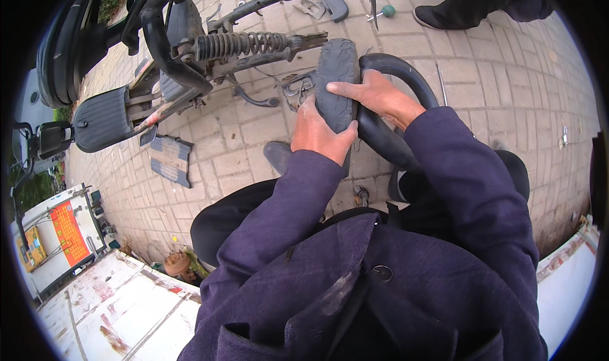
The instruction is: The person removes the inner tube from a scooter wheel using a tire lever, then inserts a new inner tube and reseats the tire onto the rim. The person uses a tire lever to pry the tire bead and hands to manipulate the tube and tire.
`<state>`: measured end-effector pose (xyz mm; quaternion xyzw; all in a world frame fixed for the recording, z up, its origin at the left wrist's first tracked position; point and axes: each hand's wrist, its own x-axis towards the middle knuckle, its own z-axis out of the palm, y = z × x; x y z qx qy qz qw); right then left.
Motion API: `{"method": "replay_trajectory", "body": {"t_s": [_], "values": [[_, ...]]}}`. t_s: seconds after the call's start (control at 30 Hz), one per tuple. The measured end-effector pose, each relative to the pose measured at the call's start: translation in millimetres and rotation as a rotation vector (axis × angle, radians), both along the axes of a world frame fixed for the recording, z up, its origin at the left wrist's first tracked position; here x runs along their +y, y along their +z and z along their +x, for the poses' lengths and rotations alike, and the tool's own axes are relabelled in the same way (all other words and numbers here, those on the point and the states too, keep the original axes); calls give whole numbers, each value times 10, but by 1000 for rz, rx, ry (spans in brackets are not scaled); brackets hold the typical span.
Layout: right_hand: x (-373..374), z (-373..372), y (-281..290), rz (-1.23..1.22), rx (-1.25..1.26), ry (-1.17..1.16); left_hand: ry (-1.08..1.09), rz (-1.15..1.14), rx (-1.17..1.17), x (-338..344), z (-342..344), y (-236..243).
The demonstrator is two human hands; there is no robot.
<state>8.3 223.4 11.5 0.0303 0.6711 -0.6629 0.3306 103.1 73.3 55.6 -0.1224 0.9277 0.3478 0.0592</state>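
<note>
A worn black tyre [337, 63] stands upright between my feet, its tread turned up toward me. My left hand [320, 131] is closed round the near part of it, thumb on the right side and fingers down the left side. My right hand [384, 98] grips it from the right, its thumb lying across the tread; the other fingers are mostly hidden. An inflated black inner tube [415, 78] bulges out at the tyre's right, passing beneath my right wrist. Left of the tyre, a metal wheel part [297, 89] shows low by the ground.
A partly stripped scooter with a coil spring [241, 45] stands at the left. A ribbed mat [171, 160], a green-handled screwdriver [386, 11], a dark pedal-like pad [333, 6] and a thin rod [441, 85] lie on the paving. Another person's shoe [432, 17] is at the far right.
</note>
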Motion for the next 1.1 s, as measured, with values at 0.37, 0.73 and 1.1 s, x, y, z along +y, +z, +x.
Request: {"method": "replay_trajectory", "body": {"t_s": [0.37, 0.73, 1.1], "values": [[348, -276, 64, 294, -16, 122, -230, 360, -161, -23, -372, -8], [716, 377, 86, 441, 379, 346, -1295, -268, 494, -34, -1567, -319], [870, 625, 116, 713, 677, 516, -1531, -155, 373, 200, -1500, -183]]}}
